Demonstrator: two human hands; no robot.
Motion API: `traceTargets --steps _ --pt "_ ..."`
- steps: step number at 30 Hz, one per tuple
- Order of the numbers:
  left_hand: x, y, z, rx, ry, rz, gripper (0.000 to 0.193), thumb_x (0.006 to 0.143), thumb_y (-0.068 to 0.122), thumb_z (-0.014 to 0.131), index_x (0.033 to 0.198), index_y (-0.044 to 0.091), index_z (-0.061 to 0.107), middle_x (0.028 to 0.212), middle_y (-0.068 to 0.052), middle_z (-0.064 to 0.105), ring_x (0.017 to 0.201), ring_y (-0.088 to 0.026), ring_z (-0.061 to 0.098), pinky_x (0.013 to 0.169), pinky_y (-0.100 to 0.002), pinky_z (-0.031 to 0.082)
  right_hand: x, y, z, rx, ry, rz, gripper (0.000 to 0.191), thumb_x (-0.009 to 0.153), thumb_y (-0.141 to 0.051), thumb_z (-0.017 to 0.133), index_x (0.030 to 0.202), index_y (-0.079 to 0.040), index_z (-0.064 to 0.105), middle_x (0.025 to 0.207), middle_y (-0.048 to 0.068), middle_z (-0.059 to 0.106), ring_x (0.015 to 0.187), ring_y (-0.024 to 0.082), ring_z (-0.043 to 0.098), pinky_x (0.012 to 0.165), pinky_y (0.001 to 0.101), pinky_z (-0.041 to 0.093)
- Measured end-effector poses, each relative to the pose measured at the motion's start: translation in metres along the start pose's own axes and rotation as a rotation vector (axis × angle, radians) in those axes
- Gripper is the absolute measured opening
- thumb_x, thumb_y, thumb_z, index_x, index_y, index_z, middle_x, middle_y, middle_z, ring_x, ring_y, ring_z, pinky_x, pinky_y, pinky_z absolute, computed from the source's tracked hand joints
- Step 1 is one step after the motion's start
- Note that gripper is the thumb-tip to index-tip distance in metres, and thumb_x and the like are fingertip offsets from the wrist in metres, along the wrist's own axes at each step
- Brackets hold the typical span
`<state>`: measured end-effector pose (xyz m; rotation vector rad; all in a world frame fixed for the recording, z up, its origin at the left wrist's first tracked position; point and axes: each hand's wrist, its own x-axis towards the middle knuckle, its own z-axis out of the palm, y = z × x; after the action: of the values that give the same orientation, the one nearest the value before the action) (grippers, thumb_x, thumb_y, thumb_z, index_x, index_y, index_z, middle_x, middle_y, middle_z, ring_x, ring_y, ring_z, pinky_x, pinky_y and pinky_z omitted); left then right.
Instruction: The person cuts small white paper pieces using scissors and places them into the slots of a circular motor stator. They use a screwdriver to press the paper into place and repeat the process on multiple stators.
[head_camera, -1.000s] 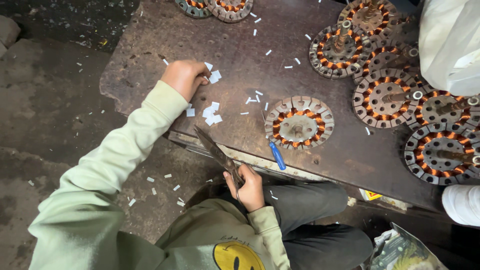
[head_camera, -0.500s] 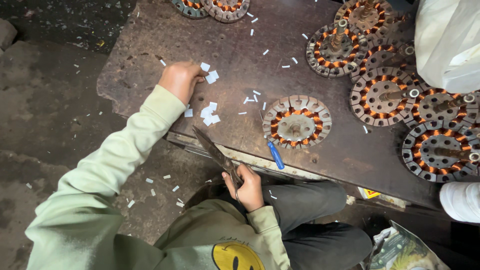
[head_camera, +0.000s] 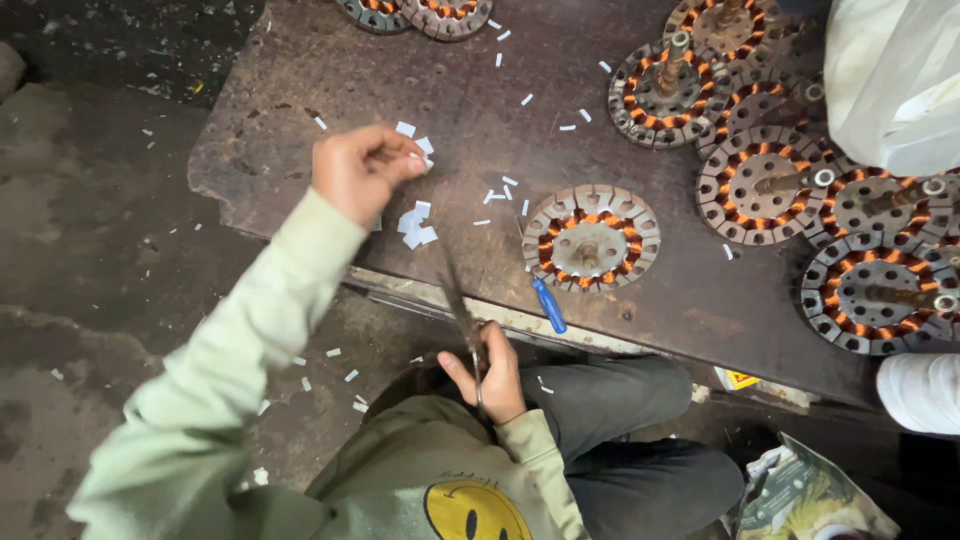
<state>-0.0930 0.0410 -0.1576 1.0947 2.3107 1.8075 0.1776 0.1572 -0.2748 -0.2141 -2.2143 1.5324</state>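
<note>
Seeing left hand (head_camera: 358, 172) pinching white paper slips (head_camera: 417, 222) over metal table (head_camera: 300, 90); right hand (head_camera: 490, 375) gripping scissors (head_camera: 462, 315) near lap (blades blurred); motor winding (head_camera: 590, 238) sitting beside.

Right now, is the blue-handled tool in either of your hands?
No. The blue-handled tool lies on the table edge; the right hand holds scissors, the left hand paper bits.

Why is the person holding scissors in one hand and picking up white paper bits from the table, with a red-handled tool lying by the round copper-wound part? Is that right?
Nearly. The tool's handle is blue, not red, as the head view shows. It lies by the round copper-wound part. The right hand holds scissors; the left hand is at the white paper bits.
</note>
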Motion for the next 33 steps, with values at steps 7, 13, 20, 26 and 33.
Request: traceTargets --steps 7,13,20,26,33 --pt "-0.107 0.032 0.081 -0.77 0.153 -0.544 0.015 0.089 -0.001 0.075 0.104 -0.001 0.074 0.094 -0.007 0.077 0.084 -0.011 0.072 0.077 -0.026 0.058 -0.013 -0.002 0.003 0.142 -0.009 0.201 0.039 0.089 -0.023 0.081 0.101 -0.006 0.048 0.082 0.002 0.043 0.071 0.015 0.041 0.064 0.0314 0.04" --pt "-0.143 0.023 0.113 -0.757 0.203 -0.48 0.016 0.094 -0.003 0.073 0.109 -0.002 0.072 0.096 -0.007 0.076 0.083 -0.011 0.069 0.077 -0.026 0.056 -0.021 -0.004 0.006 0.049 0.038 0.176 0.043 0.087 -0.022 0.083 0.097 -0.005 0.045 0.082 0.005 0.046 0.072 0.016 0.043 0.065 0.0316 0.042" --pt "-0.15 0.028 0.115 -0.714 0.202 -0.505 0.016 0.094 -0.003 0.072 0.11 -0.003 0.07 0.097 -0.009 0.076 0.083 -0.011 0.07 0.078 -0.026 0.057 -0.022 -0.006 0.006 0.059 0.078 0.176 0.045 0.085 -0.024 0.085 0.095 -0.005 0.046 0.078 0.007 0.05 0.069 0.017 0.047 0.063 0.0324 0.044" --pt "-0.154 0.023 0.117 -0.672 0.193 -0.501 0.016 0.095 -0.003 0.072 0.111 -0.003 0.069 0.098 -0.008 0.076 0.085 -0.011 0.069 0.079 -0.026 0.057 -0.02 -0.008 0.003 0.051 0.084 0.179 0.042 0.084 -0.023 0.085 0.091 -0.003 0.049 0.071 0.007 0.052 0.063 0.018 0.049 0.058 0.0336 0.044" --pt "-0.156 0.014 0.119 -0.697 0.174 -0.465 0.019 0.095 -0.005 0.071 0.113 -0.003 0.068 0.099 -0.007 0.074 0.088 -0.011 0.069 0.081 -0.025 0.056 -0.019 -0.01 -0.002 -0.031 0.083 0.172 0.021 0.08 -0.007 0.072 0.092 -0.001 0.055 0.066 0.008 0.057 0.056 0.021 0.061 0.055 0.0341 0.049"
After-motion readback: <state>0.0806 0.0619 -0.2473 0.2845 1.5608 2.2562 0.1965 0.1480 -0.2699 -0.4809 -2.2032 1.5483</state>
